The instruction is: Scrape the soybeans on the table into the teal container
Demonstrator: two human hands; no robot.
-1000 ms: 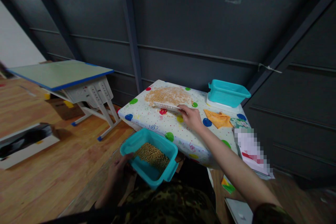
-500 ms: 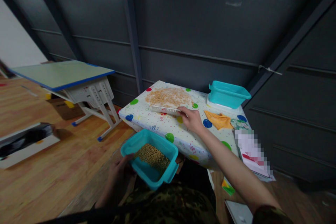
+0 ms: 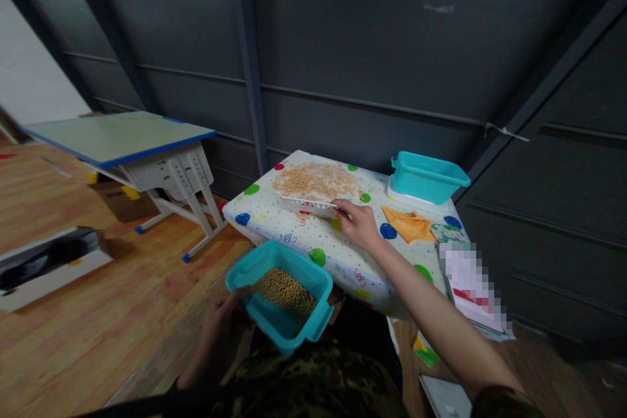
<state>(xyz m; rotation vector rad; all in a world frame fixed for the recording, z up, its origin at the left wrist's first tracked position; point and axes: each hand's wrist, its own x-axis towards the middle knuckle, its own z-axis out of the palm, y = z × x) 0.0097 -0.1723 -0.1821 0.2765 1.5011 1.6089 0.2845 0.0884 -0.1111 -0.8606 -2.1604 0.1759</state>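
Observation:
My right hand (image 3: 359,224) is closed on one end of a flat white strip (image 3: 309,206) that lies across the near edge of a spread of yellow beans (image 3: 316,181) on the spotted tablecloth (image 3: 294,230). My left hand (image 3: 221,317) grips the near left side of a teal plastic box (image 3: 278,294), held below the table's front edge. That box is partly filled with the same beans.
A second teal box (image 3: 427,176) stands on a white lid at the table's back right. An orange cloth (image 3: 408,224) and papers (image 3: 473,287) lie to the right. A blue-edged desk (image 3: 120,141) stands on the wooden floor at left. A dark wall runs behind.
My right hand has drawn the white strip slightly toward me along the bean pile. The teal box in my left hand has stayed almost still.

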